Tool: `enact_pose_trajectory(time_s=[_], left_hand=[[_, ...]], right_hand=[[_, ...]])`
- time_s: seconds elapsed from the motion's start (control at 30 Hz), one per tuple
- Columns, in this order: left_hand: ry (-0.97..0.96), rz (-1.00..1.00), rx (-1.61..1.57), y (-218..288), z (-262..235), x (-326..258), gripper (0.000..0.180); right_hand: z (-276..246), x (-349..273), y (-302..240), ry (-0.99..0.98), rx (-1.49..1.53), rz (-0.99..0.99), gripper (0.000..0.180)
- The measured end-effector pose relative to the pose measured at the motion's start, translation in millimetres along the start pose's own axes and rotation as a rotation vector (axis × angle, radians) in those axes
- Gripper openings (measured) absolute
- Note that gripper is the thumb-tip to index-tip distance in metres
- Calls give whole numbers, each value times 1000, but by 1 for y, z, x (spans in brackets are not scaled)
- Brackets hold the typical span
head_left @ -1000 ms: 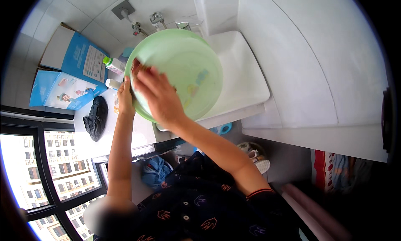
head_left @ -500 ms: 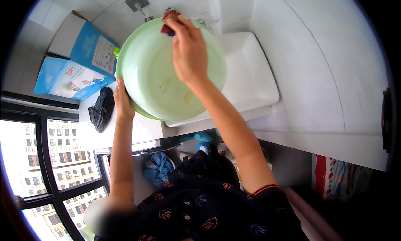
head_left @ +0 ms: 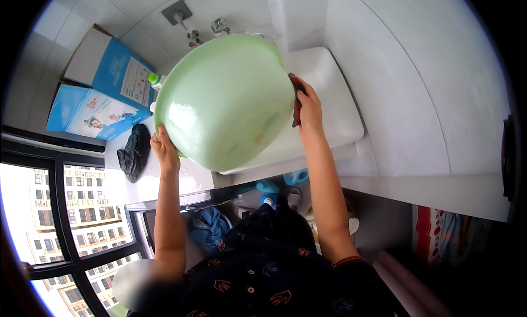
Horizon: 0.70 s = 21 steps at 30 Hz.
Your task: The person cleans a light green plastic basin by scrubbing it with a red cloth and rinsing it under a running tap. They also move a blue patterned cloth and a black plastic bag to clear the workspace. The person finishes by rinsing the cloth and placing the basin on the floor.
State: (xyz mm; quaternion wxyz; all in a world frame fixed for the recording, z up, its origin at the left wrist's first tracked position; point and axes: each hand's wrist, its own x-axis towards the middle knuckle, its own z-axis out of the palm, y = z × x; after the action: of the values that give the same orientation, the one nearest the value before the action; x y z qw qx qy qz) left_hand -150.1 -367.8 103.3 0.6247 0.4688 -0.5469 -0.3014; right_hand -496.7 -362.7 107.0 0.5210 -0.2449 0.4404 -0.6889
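A large pale green plastic basin point(head_left: 225, 103) is held tilted above a white sink point(head_left: 335, 92), its outer bottom facing me. My left hand point(head_left: 164, 149) grips the basin's rim at its lower left. My right hand point(head_left: 308, 109) presses a dark red cloth or sponge point(head_left: 296, 100) against the basin's right rim. The inside of the basin is hidden from view.
A tap point(head_left: 219, 26) and a wall fitting point(head_left: 178, 12) sit behind the basin. A green-capped bottle point(head_left: 155, 81), blue cardboard boxes point(head_left: 104, 97) and a black crumpled bag point(head_left: 134, 152) lie on the counter at left. A window point(head_left: 71, 218) is at lower left.
The basin has been turned over, so its outer side now faces me. My right hand with the cloth moved from the top rim down to the right rim.
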Motion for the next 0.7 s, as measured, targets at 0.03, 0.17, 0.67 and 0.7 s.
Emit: enact_pose_trajectory(time_s=[0.03, 0.17, 0.67, 0.7], left_hand=[[-2, 9, 19, 4, 2, 0, 41], [18, 84, 23, 18, 7, 6, 43], [24, 93, 422, 13, 40, -9, 33], [47, 106, 338, 13, 43, -12, 35]], right_hand=[[2, 2, -7, -5, -44, -10, 36], [16, 9, -15, 10, -307, -352, 36], [125, -75, -12, -105, -1050, -1225, 30], [123, -69, -9, -154, -993, -1205, 29]])
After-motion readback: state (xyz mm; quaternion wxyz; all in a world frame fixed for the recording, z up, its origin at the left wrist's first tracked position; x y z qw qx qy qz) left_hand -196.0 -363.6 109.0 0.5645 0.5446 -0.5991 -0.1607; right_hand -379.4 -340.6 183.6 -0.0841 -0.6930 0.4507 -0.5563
